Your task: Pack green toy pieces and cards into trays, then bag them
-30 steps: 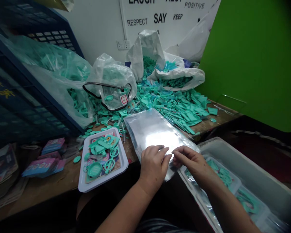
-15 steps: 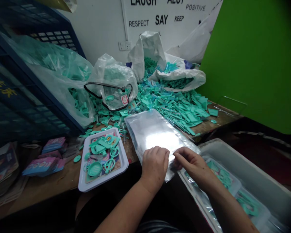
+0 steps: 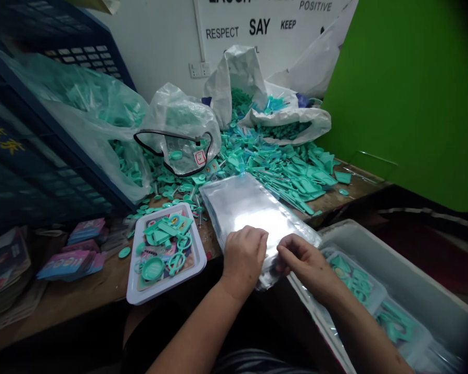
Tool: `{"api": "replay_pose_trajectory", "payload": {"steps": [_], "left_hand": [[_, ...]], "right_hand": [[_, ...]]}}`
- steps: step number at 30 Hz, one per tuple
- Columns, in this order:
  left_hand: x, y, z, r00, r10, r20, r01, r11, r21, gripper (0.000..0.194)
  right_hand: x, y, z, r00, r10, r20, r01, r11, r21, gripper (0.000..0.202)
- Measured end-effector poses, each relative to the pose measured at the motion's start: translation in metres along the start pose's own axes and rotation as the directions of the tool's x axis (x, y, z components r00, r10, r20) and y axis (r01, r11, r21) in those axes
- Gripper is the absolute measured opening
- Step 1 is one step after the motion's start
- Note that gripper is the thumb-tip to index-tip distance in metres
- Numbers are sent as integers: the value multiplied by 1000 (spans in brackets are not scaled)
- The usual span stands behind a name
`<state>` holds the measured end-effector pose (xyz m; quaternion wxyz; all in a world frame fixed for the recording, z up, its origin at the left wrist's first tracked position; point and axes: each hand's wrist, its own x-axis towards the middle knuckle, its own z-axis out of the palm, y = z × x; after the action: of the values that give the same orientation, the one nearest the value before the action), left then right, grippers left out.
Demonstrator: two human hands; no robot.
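Note:
A stack of clear plastic bags (image 3: 242, 202) lies over the table's front edge, its shiny near end between my hands. My left hand (image 3: 244, 257) is closed at that near edge, fingers curled over the plastic. My right hand (image 3: 302, 262) pinches the bags' edge just to the right, thumb against the fingers. How many layers each hand grips is hidden. Left of the hands, a white tray (image 3: 198, 264) holds turquoise plastic toy pieces (image 3: 167, 231) on a printed card, including a round dish (image 3: 153, 268) and scissors-like handles (image 3: 176, 263).
Loose turquoise parts (image 3: 273, 166) heap behind the bags, before open white sacks (image 3: 239, 67). A blue crate (image 3: 113, 57) stands at the left near stacked cards (image 3: 68, 264). On the right are a grey bin (image 3: 398, 265) with filled trays and a green panel (image 3: 398, 93).
My left hand has shifted slightly left and up, drawing a little away from the right hand. The right hand stays pinched at the bags' edge. The tray has hardly moved.

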<state>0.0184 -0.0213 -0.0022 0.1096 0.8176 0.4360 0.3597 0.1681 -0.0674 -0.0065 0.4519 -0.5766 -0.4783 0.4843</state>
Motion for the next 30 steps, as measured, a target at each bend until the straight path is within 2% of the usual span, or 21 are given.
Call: {"api": "replay_pose_trajectory", "payload": {"steps": [4, 7, 10, 12, 13, 15, 17, 19, 23, 25, 27, 30], "left_hand": [[14, -9, -17, 989, -61, -134, 66, 997, 35, 17], [19, -11, -23, 984, -79, -158, 87, 995, 44, 17], [18, -8, -21, 989, -34, -145, 45, 996, 72, 16], [17, -5, -18, 993, 0, -120, 11, 996, 84, 16], [18, -4, -17, 994, 7, -105, 1, 997, 82, 16], [19, -1, -17, 997, 9, -83, -3, 997, 73, 16], [20, 1, -19, 997, 7, -75, -2, 998, 68, 15], [21, 3, -22, 997, 25, -66, -20, 997, 77, 15], [20, 5, -24, 997, 77, -29, -74, 992, 106, 16], [17, 4, -21, 997, 80, 0, -79, 991, 107, 17], [14, 2, -16, 997, 74, 26, -76, 992, 103, 17], [7, 0, -3, 995, 76, 68, -82, 993, 83, 15]], "right_hand": [[-2, 11, -3, 1000, 18, 2, -18, 998, -60, 25], [-6, 14, -5, 1000, 17, -2, -17, 994, -105, 24], [-19, -2, -9, 984, -152, -92, 124, 959, -256, 21], [-32, -23, -10, 929, -344, -135, 269, 879, -393, 20], [-37, -33, -9, 895, -431, -116, 340, 826, -451, 19], [-43, -48, -5, 833, -553, 1, 473, 712, -519, 18], [-38, -52, 3, 766, -627, 141, 593, 604, -532, 24], [-23, -46, 10, 698, -676, 236, 675, 512, -531, 32], [-1, -34, 7, 615, -716, 330, 737, 373, -564, 36], [-7, -36, 0, 612, -731, 303, 719, 354, -598, 33], [-20, -43, -7, 635, -729, 256, 682, 372, -630, 32], [-34, -50, -8, 656, -695, 295, 679, 373, -632, 36]]}}
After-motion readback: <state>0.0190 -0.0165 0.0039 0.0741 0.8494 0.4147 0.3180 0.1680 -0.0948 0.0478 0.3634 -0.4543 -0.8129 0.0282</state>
